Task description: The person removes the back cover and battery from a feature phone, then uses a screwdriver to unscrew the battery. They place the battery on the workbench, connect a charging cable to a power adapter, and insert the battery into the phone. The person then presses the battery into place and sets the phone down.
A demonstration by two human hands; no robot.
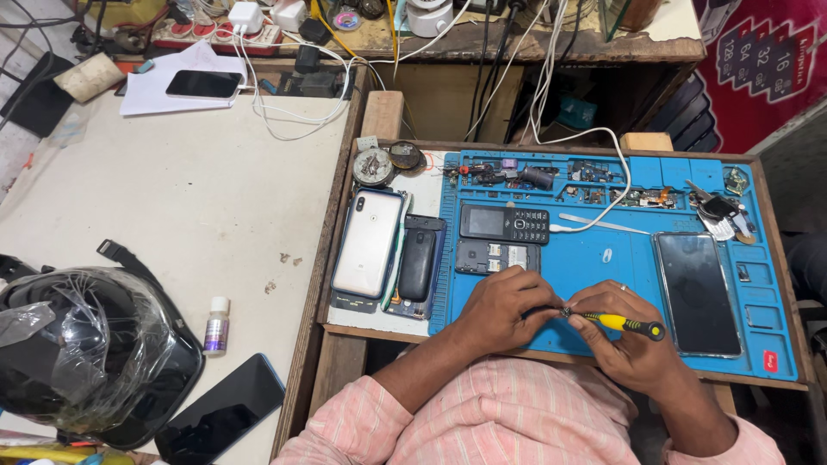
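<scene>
Two surfaces are observed. A pale worktop (189, 198) occupies the left; on it are found a black helmet (86, 353) wrapped in clear film, a small bottle (217, 325), a dark smartphone (220, 410) at the near edge, and, farther back, white paper (164, 86) bearing a second black phone (203, 83) with white cables (297, 112) beside it. To the right, a wooden-framed worktop (340, 344) is covered by a blue repair mat (603, 258). On the mat are laid a keypad phone (505, 224), an opened phone back (497, 257), a large dark smartphone (697, 293) and small parts (594, 176). Left of the mat, a white smartphone (368, 243) and a black phone body (417, 263) are noted.
</scene>
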